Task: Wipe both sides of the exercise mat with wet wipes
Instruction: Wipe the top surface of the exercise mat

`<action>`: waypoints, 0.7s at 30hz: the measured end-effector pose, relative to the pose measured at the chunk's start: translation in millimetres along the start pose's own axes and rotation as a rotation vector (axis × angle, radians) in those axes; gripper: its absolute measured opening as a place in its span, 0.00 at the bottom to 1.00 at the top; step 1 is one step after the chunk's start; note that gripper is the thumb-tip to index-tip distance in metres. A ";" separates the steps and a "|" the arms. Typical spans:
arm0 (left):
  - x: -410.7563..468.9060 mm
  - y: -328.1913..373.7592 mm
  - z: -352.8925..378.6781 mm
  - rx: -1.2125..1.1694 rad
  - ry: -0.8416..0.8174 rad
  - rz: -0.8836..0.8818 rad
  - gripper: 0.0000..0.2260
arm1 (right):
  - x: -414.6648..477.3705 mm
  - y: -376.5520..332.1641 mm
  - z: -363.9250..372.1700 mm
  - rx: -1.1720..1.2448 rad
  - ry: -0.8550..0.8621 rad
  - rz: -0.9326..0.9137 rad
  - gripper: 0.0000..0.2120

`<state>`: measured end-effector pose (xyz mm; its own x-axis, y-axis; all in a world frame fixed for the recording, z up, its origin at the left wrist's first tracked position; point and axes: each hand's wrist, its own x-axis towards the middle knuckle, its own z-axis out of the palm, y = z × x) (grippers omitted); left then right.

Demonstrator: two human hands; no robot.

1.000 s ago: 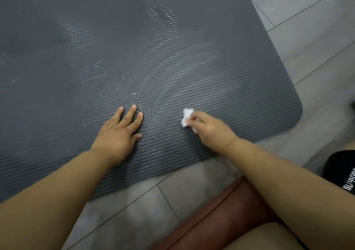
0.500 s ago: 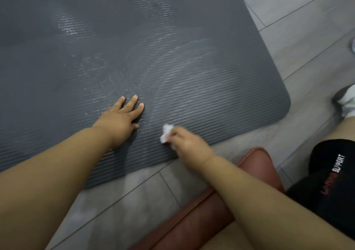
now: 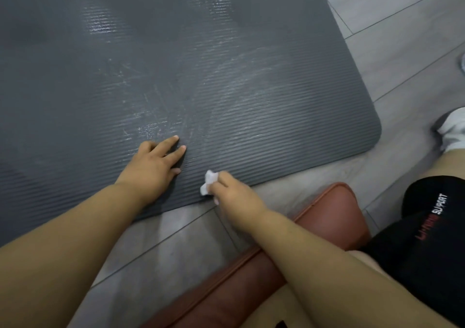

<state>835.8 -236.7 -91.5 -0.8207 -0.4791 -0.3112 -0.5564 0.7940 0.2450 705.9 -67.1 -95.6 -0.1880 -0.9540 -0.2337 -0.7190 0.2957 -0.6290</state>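
Observation:
A dark grey ribbed exercise mat (image 3: pixel 226 63) lies flat on the floor and fills most of the view, with damp streaks shining across its middle. My left hand (image 3: pixel 153 166) rests flat on the mat near its front edge, fingers straight. Just to its right, my right hand (image 3: pixel 234 196) pinches a crumpled white wet wipe (image 3: pixel 208 183) against the mat's front edge. The mat's rounded corner (image 3: pixel 372 136) is at the right.
Grey tiled floor (image 3: pixel 402 38) surrounds the mat on the right and front. A brown leather seat edge (image 3: pixel 327 214) sits under my right arm. My knee in a black support sleeve (image 3: pixel 427 227) and a white shoe (image 3: pixel 453 131) are at the right.
My right hand has dragged the wipe left and back, from further in on the mat to its front edge. My left hand has stayed pressed on the mat.

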 end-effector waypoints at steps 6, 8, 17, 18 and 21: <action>-5.2 3.4 -1.6 0.029 -0.003 -0.034 0.24 | -11.1 89.9 -73.7 -0.185 0.341 0.702 0.15; -7.9 5.4 -0.1 0.059 -0.007 -0.005 0.24 | -10.9 88.8 -74.8 -0.215 0.276 0.695 0.17; -30.0 8.6 0.6 0.152 -0.186 0.042 0.39 | -6.0 39.9 -49.0 -0.336 -0.177 0.101 0.34; -31.5 9.5 0.2 0.169 -0.234 0.032 0.41 | -4.6 39.1 -48.5 -0.388 -0.214 0.106 0.34; -37.9 8.4 3.1 0.241 -0.307 0.045 0.43 | 1.5 41.0 -45.6 -0.537 -0.172 -0.005 0.31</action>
<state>862.6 -210.7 -80.5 -0.7462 -0.3370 -0.5741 -0.4449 0.8940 0.0534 645.6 -58.7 -88.0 -0.1043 -0.9203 -0.3771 -0.9677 0.1814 -0.1751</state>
